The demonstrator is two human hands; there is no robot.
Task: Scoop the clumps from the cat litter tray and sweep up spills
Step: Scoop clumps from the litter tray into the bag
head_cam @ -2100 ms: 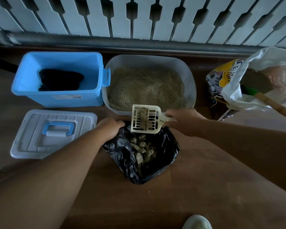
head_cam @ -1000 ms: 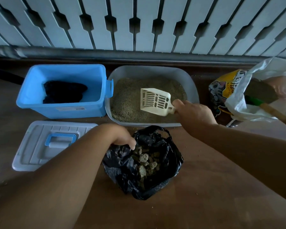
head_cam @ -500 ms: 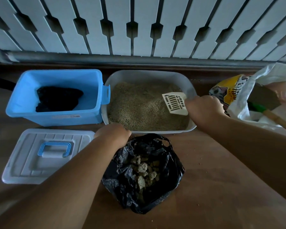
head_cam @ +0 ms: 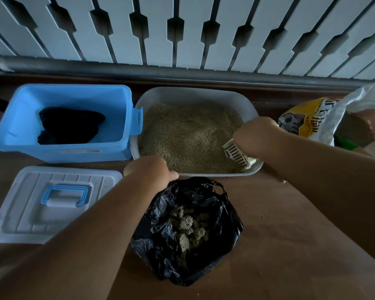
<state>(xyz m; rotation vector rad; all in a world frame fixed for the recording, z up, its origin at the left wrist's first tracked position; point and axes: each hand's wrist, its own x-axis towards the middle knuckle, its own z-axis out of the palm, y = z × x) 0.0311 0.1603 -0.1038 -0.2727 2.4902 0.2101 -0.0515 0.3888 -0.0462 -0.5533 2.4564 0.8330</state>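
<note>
Scoop [head_cam: 238,155] gripped in right hand [head_cam: 256,135], blade dug into litter at tray [head_cam: 195,95] near-right corner. Left hand [head_cam: 152,169] pinches black bag [head_cam: 225,230] rim, clumps [head_cam: 187,231] inside.

Two bare forearms are seen, with no sleeve, watch, ring or glove worn on either. The left hand [head_cam: 148,171] is shown at the middle of the frame, its arm running from the lower left. The right hand [head_cam: 257,135] is shown right of centre, its arm entering from the right edge.
</note>
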